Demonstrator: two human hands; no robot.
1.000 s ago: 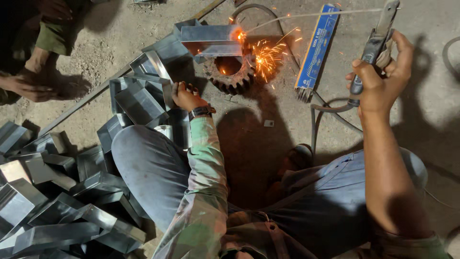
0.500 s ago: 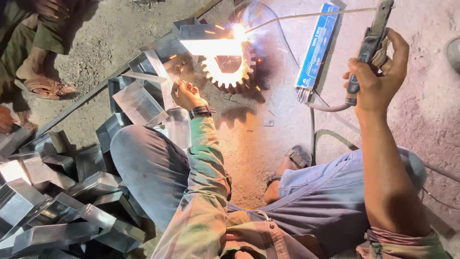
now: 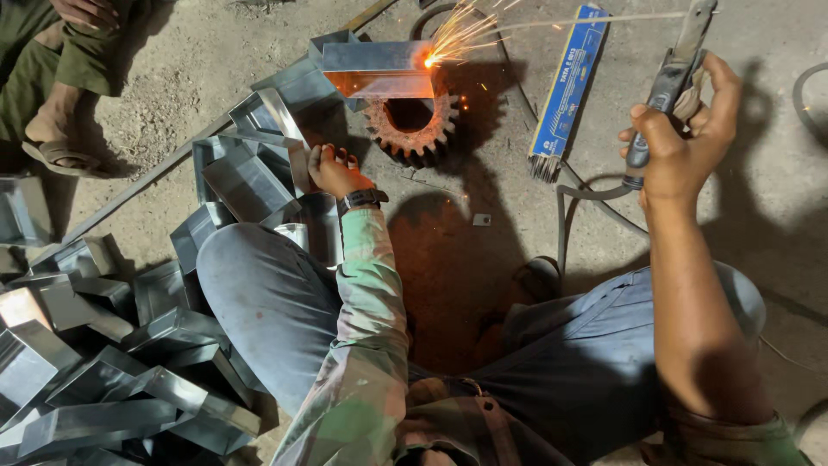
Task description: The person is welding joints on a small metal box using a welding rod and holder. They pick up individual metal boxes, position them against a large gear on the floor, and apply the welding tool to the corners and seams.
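A concrete floor (image 3: pixel 759 129), dusty and grey, fills the view, and the person sits on it with legs spread in blue-grey trousers. To the person's left lies the biggest mass of things: a heap of folded sheet-metal channel pieces (image 3: pixel 112 362), shiny and stacked at all angles from the lower corner up to the knee. A long flat steel bar (image 3: pixel 147 181) runs slantwise across the floor above the heap. In the top corner on that side another person's sandalled foot (image 3: pixel 56 147) rests on the ground, under an olive trouser leg.

Ahead of the person, a welded sheet-metal box piece (image 3: pixel 379 69) rests across the top of a rusty gear wheel (image 3: pixel 412 129), which lies flat on the floor. Orange sparks (image 3: pixel 453 34) fly from the box piece's right end, where the tip of a thin welding rod (image 3: pixel 586 19) meets it. Just beside the gear, farther right, lies a blue packet of welding rods (image 3: pixel 565 82), its lower end open with rod tips showing.

The right hand (image 3: pixel 677 142) is raised and closed tight around the dark handle of the electrode holder (image 3: pixel 673 78), whose clamp carries the rod; a grey cable (image 3: pixel 573 203) loops from it down to the floor. The left hand (image 3: pixel 332 168), with a wristwatch (image 3: pixel 360 198) at its cuff, rests with fingers curled on the edge of a channel piece just beside the gear.
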